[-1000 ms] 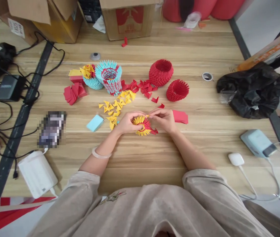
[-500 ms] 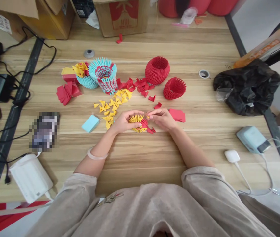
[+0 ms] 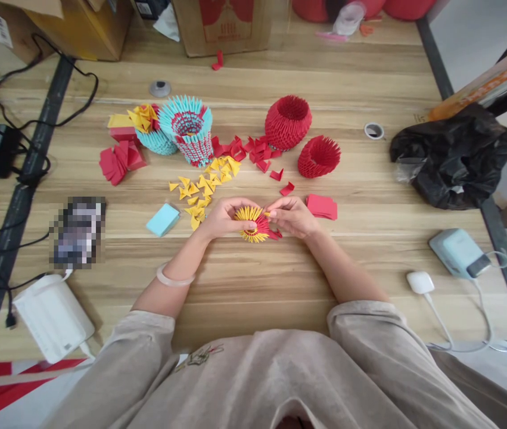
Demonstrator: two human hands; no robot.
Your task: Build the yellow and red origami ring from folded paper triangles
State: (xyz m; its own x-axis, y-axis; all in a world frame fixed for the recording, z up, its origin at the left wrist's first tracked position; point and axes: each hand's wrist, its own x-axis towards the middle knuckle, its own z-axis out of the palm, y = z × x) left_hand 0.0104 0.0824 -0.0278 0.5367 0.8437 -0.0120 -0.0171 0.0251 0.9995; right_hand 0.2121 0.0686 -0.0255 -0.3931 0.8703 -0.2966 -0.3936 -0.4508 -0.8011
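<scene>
Tabletop: a pale wood-grain table (image 3: 244, 292), streaked crosswise, with a dark strip (image 3: 21, 190) running along its left side and another dark edge at the right.
Paper ring: a yellow-and-red spiky paper ring (image 3: 261, 226) lies between the hands, near the middle of the table; whether it rests on the wood cannot be told.
Left hand: the left hand (image 3: 223, 220) is curled round the ring's left side, thumb across its front, fingers behind.
Right hand: the right hand (image 3: 292, 215) has thumb and fingertips pinched together on a small yellow piece (image 3: 267, 213) at the ring's upper right edge.
Loose paper: yellow triangles (image 3: 208, 186) and red folded pieces (image 3: 260, 149) are scattered beyond the hands; a blue stack (image 3: 162, 220) lies to the left, a red stack (image 3: 322, 207) just beside the right hand.
Vases: a blue-and-red vase (image 3: 197, 146) stands behind the triangles; a round red vase (image 3: 288, 126) and a smaller red cup (image 3: 317, 159) stand further right.
Left side: a blurred-out phone (image 3: 78, 231), a white power bank (image 3: 54, 319) and tangled black cables.
Right side: a crumpled black bag (image 3: 454, 164), a pale blue charger (image 3: 457, 253) and a white plug (image 3: 420, 283).
Far edge: cardboard boxes (image 3: 230, 44) and red rounded objects (image 3: 407, 7), cut off by the view.
</scene>
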